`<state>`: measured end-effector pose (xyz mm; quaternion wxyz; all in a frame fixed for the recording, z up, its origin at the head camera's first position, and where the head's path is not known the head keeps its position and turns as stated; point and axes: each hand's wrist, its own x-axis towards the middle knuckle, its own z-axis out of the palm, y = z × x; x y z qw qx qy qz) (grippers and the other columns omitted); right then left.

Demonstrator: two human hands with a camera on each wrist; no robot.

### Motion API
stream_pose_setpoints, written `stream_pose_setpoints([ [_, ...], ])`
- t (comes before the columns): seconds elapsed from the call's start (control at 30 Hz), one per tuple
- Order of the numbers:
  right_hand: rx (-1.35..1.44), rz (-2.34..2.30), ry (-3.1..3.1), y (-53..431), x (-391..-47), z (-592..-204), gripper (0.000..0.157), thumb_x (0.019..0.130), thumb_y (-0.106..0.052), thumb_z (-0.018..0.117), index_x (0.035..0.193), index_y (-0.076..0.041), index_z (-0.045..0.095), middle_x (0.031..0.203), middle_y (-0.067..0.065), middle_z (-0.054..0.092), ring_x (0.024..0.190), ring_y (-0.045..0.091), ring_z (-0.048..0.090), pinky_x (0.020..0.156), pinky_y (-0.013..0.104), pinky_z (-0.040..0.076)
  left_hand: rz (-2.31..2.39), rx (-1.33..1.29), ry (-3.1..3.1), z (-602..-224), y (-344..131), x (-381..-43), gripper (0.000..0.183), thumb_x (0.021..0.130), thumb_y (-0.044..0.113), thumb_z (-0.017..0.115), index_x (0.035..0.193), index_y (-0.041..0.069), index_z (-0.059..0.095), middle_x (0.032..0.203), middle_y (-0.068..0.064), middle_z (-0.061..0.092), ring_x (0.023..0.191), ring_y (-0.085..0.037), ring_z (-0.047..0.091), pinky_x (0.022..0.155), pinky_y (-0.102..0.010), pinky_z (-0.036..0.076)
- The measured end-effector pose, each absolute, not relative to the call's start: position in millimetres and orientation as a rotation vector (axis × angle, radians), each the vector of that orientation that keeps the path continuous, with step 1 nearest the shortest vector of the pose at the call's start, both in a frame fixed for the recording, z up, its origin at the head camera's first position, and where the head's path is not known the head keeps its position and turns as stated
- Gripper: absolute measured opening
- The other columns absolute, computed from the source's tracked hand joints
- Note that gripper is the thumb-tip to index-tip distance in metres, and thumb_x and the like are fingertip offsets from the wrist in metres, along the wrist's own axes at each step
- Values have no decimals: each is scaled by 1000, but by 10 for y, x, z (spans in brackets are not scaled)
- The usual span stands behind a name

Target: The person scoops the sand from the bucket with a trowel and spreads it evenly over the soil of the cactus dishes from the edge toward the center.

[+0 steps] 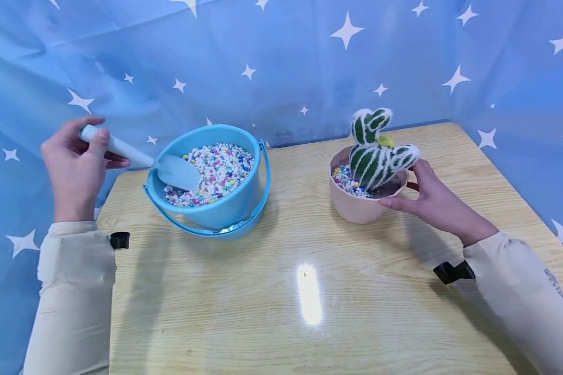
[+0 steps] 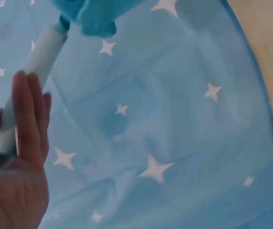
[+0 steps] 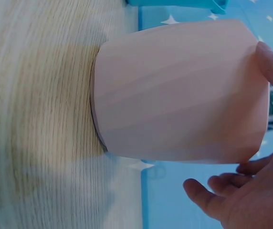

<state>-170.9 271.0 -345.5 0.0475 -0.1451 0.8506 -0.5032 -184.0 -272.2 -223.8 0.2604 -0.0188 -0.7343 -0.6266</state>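
My left hand (image 1: 77, 169) holds a small shovel (image 1: 180, 173) by its pale handle, thumb on one side and fingers on the other. The light-blue blade lies inside a blue bucket (image 1: 232, 203), over small multicoloured pebbles (image 1: 227, 166). On the right, a pink flowerpot (image 1: 356, 209) stands on the table. A green toy cactus (image 1: 368, 165) with white fuzzy stripes leans to the right in it, with pebbles (image 1: 343, 178) around its left side. With thumb and fingers at the pot's right rim, my right hand (image 1: 433, 203) grips the flowerpot.
The bucket sits at the back left of the wooden table (image 1: 244, 307), its handle hanging down over the front. Behind and beside the table hangs a blue cloth (image 1: 300, 57) with white stars. Its right edge runs past my right arm.
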Motion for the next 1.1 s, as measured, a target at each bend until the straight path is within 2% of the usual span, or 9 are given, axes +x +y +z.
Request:
stream_pose_setpoints([
  [0.2,-481,-1542,2586,2696,-1738,-3460,88,87,-14,78,153,-27,20,157,7,13,145,26,11,110,64,28,-1889,-42,-1804,-2444,-2799,-1887,22,96,5,62,117,-1,68,96,-18,55,59,-22,68,54,-31,60],
  [0.4,-465,-1539,2591,2711,-1737,-3439,89,87,-15,78,153,-26,20,157,6,13,145,25,11,110,64,27,-1996,-11,-1723,-2465,-2808,-1948,21,95,3,63,114,-4,67,98,-19,55,62,-25,69,57,-35,62],
  [0.83,-475,-1534,2564,2710,-1753,-3457,90,88,-15,77,154,-26,17,158,4,12,145,26,12,110,64,29,-2102,104,-1636,-2698,-2734,-1931,24,94,10,66,113,-5,66,102,-19,51,61,-24,65,59,-34,62],
  [1.1,-489,-1561,2561,2715,-1747,-3451,88,89,-12,76,154,-24,18,157,4,15,144,26,14,109,64,30,-2096,149,-1606,-2678,-2696,-1937,23,95,9,65,114,-4,67,106,-20,52,59,-24,66,58,-33,62],
])
